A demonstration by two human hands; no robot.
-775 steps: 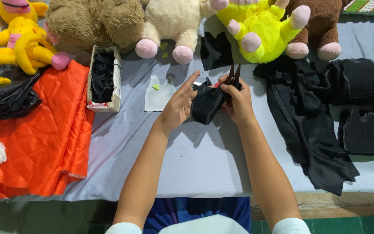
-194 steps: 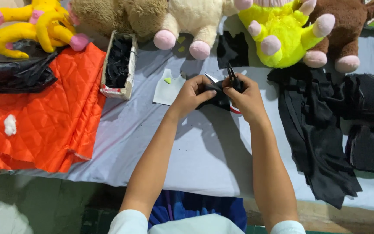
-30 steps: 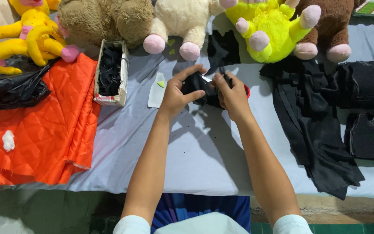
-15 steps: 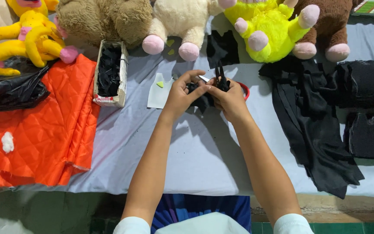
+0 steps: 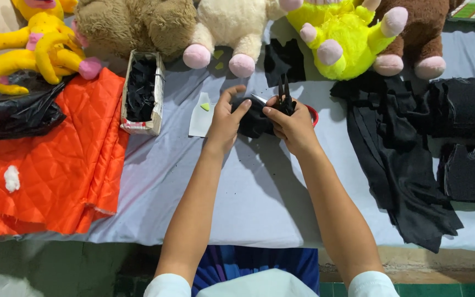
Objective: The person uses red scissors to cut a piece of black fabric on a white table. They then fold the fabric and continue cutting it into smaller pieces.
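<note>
"What's in the hands?"

"A black fabric piece [image 5: 254,118], held just above the grey table cloth [image 5: 237,187] in front of the plush toys [image 5: 221,25]. Left hand [image 5: 225,118] clasps it, fingers curled. Right hand [image 5: 292,124] is closed on dark scissors [image 5: 284,99], tips up."

"Beside them?"

"A box of black scraps [image 5: 141,91]."

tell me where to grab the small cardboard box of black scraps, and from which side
Grip the cardboard box across its two long side walls near the middle, coming down from above. It is narrow with an open top, so a hand probably spans it. The orange quilted fabric lies against its left wall; the right wall is freer.
</note>
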